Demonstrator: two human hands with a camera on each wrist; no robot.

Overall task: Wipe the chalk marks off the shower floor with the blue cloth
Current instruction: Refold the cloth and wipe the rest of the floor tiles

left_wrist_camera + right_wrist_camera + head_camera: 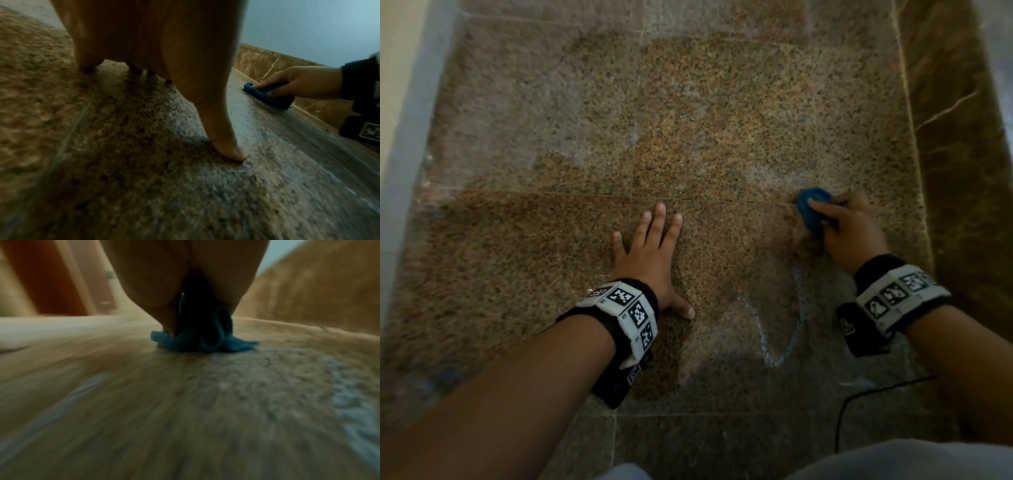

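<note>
Cloth [812,209] bunched under right hand [849,229] fingers [822,206], on floor [592,144]

Bunched blue cloth [812,210]: largely covered by the gripping right hand [851,230]; the part under the palm is hidden. Right wrist view: speckled brown stone shower floor [144,402] smeared by blur, pale chalk marks [353,410] without readable outline, hand cut by the top edge. Left wrist view: left hand [156,53] cut by the top edge, fingertips blurred. Head view: thin black cable [859,397] and pale grey garment [893,460] run off the bottom edge.
</note>
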